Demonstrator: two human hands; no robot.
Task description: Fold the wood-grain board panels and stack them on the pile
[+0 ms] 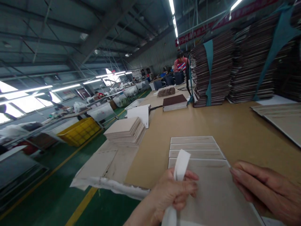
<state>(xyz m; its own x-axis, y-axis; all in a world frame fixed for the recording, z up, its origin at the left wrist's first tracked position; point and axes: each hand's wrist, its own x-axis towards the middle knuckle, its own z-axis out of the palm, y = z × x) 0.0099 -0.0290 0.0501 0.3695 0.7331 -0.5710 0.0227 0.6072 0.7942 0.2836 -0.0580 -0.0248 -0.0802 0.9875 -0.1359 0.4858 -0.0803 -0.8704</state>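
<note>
My left hand [172, 194] grips a white strip [181, 164] that stands up between thumb and fingers and trails down past the wrist. It rests on the near edge of a grey board [211, 191], the front one of several overlapping grey boards [195, 147] lying on the brown table [235, 125]. My right hand [265, 188] lies flat at the right edge of that front board, fingers together and pointing left, touching it.
A stack of beige boards [125, 130] and a white folded card [139, 114] sit to the left, a dark-topped stack [175, 102] further back. Tall bundled stacks [216, 69] line the far right. A yellow crate [78, 131] and green floor lie left. A person [180, 64] works far off.
</note>
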